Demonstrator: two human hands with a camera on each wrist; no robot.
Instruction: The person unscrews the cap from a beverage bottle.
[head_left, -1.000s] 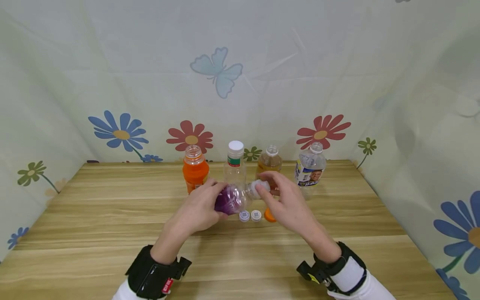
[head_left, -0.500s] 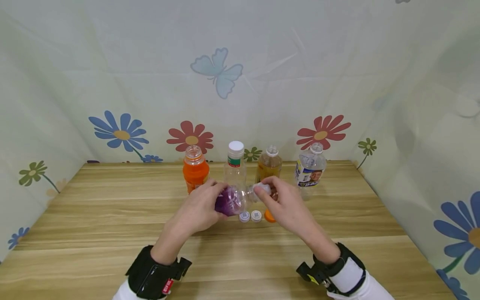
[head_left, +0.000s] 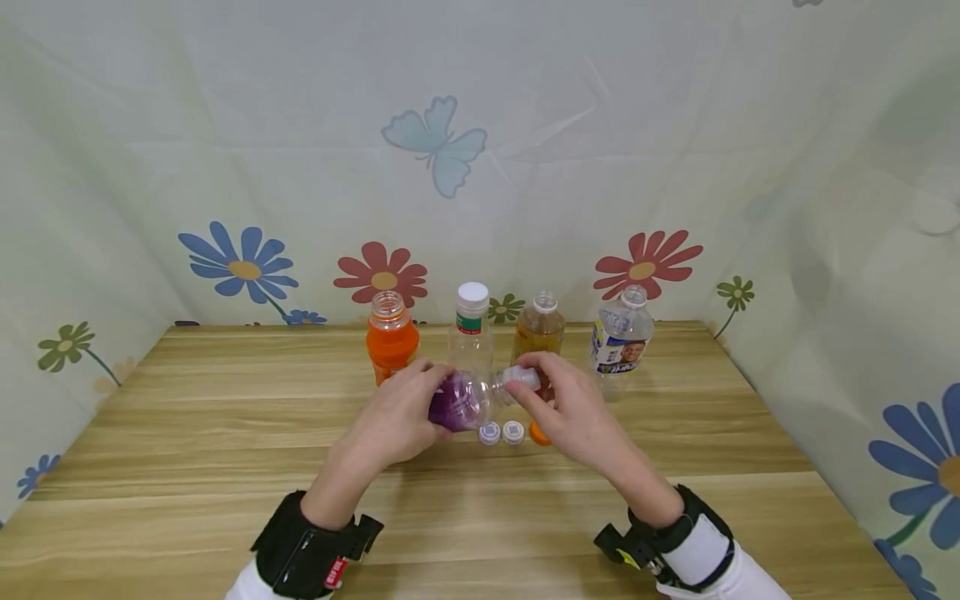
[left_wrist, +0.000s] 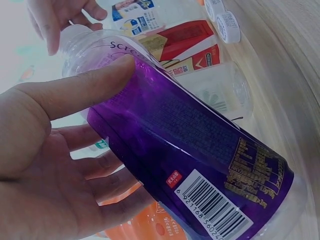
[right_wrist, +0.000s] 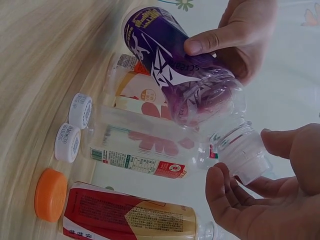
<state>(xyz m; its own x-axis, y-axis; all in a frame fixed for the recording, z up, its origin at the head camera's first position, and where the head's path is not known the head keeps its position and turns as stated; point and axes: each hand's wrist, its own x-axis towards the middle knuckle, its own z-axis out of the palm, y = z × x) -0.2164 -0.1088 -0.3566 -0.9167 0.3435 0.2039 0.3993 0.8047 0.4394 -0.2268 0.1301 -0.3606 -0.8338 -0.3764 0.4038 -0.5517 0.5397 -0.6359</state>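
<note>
My left hand (head_left: 397, 417) grips a clear plastic bottle (head_left: 459, 402) with a purple label, thumb on one side and fingers on the other. The bottle is tilted over, its neck pointing right. At that neck sits a translucent white cap (right_wrist: 248, 159), pinched between the thumb and fingers of my right hand (head_left: 573, 408). In the left wrist view the bottle's barcode (left_wrist: 212, 205) faces the camera. Below the bottle, two small white caps (head_left: 489, 432) and an orange cap (right_wrist: 51, 195) lie on the table; the right hand partly covers the orange one in the head view.
Behind the hands stand an uncapped orange bottle (head_left: 392, 337), a clear bottle with a white cap (head_left: 472, 293), an uncapped amber-topped bottle (head_left: 538, 333) and an uncapped clear bottle (head_left: 621, 342). A flowered curtain (head_left: 525, 192) closes off the back of the wooden table (head_left: 187, 433).
The right thumb and fingers have shifted slightly around the cap. The left hand and the bottle stay almost in place, and the standing bottles have not moved.
</note>
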